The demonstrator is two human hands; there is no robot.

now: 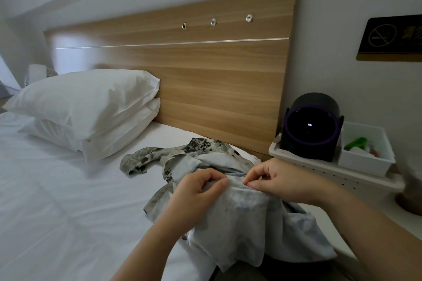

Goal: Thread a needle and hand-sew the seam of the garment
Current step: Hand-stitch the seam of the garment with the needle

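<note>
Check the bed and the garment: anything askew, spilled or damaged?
Nothing stands out. The left hand and right hand pinch a raised fold of the garment; the rest lies bunched on the bed. No needle or thread is discernible.

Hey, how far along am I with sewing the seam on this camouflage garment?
Done: the garment lies on the bed with its pale inner side out. In hand: the left hand grips a raised fold and the right hand pinches the same edge beside it. No needle, thread or stitches can be made out, so threading cannot be confirmed. Left: probably most of the seam.
</note>
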